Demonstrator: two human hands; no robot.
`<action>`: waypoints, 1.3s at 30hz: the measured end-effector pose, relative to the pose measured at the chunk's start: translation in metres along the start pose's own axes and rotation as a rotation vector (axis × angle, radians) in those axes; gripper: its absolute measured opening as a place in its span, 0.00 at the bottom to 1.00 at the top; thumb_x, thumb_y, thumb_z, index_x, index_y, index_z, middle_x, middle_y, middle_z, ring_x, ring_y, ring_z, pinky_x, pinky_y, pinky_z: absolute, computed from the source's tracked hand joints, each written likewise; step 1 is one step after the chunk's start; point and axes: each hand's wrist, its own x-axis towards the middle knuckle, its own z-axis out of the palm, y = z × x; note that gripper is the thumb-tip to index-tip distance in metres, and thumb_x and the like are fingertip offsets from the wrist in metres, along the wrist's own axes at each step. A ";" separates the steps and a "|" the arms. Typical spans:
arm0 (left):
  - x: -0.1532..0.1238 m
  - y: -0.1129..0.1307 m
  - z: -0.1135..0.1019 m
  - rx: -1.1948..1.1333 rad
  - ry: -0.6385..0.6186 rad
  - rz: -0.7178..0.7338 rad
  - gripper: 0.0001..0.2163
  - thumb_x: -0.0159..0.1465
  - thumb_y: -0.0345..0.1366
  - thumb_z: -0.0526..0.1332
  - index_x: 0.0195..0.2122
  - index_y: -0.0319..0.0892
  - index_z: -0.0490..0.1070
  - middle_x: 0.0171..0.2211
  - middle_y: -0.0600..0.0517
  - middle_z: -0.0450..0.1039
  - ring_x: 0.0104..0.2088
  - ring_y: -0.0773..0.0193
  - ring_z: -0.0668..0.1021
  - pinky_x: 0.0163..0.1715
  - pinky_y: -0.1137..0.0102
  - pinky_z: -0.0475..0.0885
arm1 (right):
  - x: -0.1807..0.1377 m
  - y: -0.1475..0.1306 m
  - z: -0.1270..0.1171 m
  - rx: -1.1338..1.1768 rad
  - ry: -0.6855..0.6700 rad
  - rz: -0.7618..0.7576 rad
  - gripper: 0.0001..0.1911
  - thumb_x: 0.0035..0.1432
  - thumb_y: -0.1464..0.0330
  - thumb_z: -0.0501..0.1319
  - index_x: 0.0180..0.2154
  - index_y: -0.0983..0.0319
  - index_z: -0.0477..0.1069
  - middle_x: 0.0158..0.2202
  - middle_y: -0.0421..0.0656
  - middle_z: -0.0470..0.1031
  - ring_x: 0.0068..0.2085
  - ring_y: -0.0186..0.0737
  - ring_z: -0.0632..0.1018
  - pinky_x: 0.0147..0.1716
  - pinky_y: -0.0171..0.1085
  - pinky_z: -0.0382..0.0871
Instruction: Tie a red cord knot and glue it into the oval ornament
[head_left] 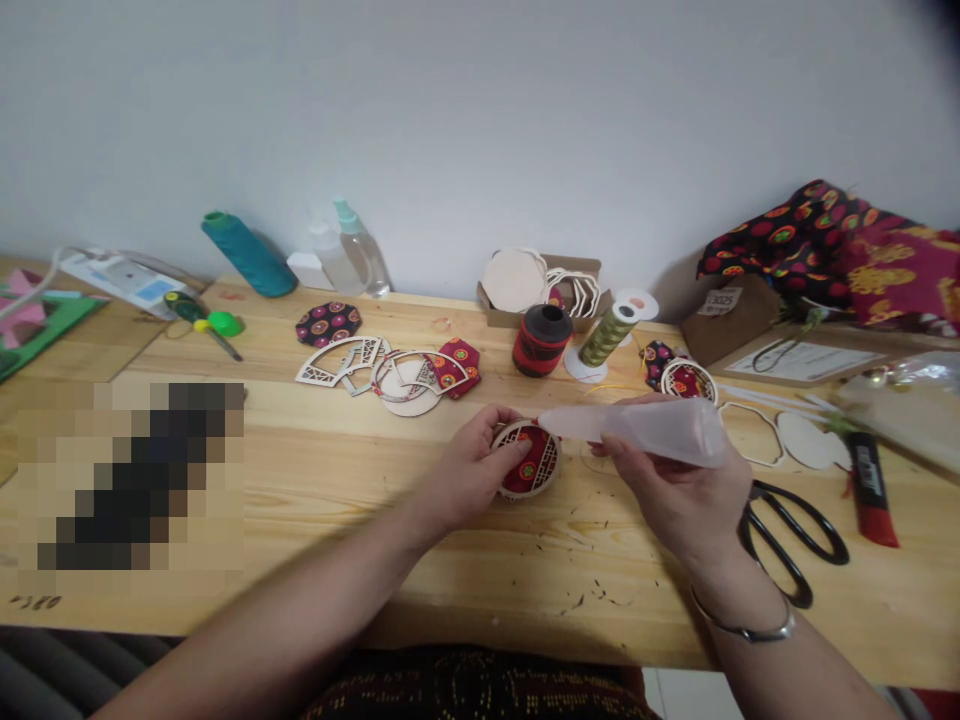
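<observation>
Near the middle of the table, my left hand [480, 460] grips a round wooden ornament [529, 472] with red patterned fabric inside its cut-out frame. The thumb lies across the fabric face. My right hand [675, 490] is wrapped round a translucent white squeeze bottle [645, 428], held nearly level. Its narrow nozzle points left and meets the upper right rim of the ornament, or is very close to it. Whether any liquid comes out cannot be made out. Black-handled scissors [784, 540] lie by my right wrist, their blades hidden.
Fan-shaped and round wooden frames [341, 362] lie behind my hands. A red-and-black thread spool [541, 342], a green thread spool [606, 338] and a small box [502, 318] of wooden pieces stand further back. Patterned cloth covers a cardboard box [720, 330] at right. A black-and-red tube [871, 490] lies there.
</observation>
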 end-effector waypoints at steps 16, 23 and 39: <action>0.000 -0.005 0.001 -0.081 -0.002 -0.040 0.10 0.54 0.33 0.65 0.36 0.40 0.66 0.31 0.52 0.76 0.30 0.65 0.77 0.32 0.70 0.71 | 0.000 0.002 0.000 0.158 0.077 0.017 0.13 0.49 0.65 0.66 0.38 0.61 0.68 0.33 0.44 0.76 0.30 0.41 0.79 0.28 0.41 0.77; 0.002 -0.006 0.002 -0.152 0.023 -0.055 0.10 0.53 0.31 0.65 0.35 0.39 0.66 0.30 0.53 0.75 0.28 0.67 0.76 0.30 0.71 0.71 | 0.002 0.001 -0.001 0.108 0.085 0.063 0.13 0.46 0.67 0.68 0.35 0.62 0.70 0.28 0.41 0.75 0.25 0.38 0.77 0.26 0.38 0.76; 0.002 -0.008 -0.001 -0.101 -0.006 -0.036 0.10 0.55 0.33 0.64 0.36 0.39 0.65 0.30 0.54 0.75 0.28 0.68 0.76 0.30 0.72 0.71 | -0.006 0.008 -0.003 -0.133 -0.005 -0.126 0.18 0.44 0.69 0.68 0.39 0.60 0.68 0.35 0.43 0.74 0.32 0.38 0.76 0.29 0.39 0.73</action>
